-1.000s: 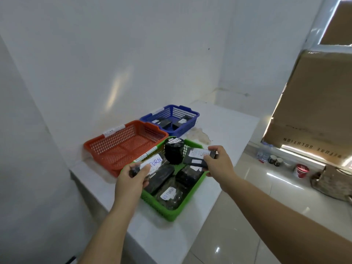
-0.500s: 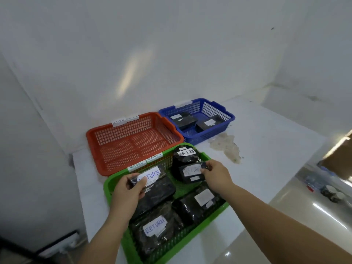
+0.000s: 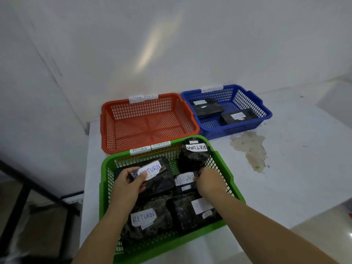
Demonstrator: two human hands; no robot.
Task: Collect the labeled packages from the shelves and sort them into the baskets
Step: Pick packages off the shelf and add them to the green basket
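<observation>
Both hands are down inside the green basket [image 3: 221, 159], each closed on a black wrapped package. The left hand [image 3: 126, 184] grips the near end of a long package [image 3: 152, 176] whose white slip reads RETURN; the package lies tilted across the basket's back left part, and whether it already rests on the load below cannot be told. The right hand [image 3: 208, 181] pinches the right edge of a smaller flat package [image 3: 185, 181], also marked RETURN, in the middle of the basket just in front of a round black package [image 3: 194, 155] that stands against the far rim with its RETURN label on top.

As a judgement of progress: the green basket holds most of the sorted load. Besides the three named, a bulky package [image 3: 144, 220] labelled RETURN lies at the front left, and another [image 3: 192, 212] with two small white slips, too blurred to read, at the front right. The blue basket [image 3: 264, 111] at the back right holds two or three dark packages with white labels that cannot be read. The orange basket [image 3: 106, 119], between them and tagged RETURN and OVERDUE on its rims, has nothing in it.

Still to do, it seems: release these two packages, and fetch whatever is left on the shelves, which are out of view.
</observation>
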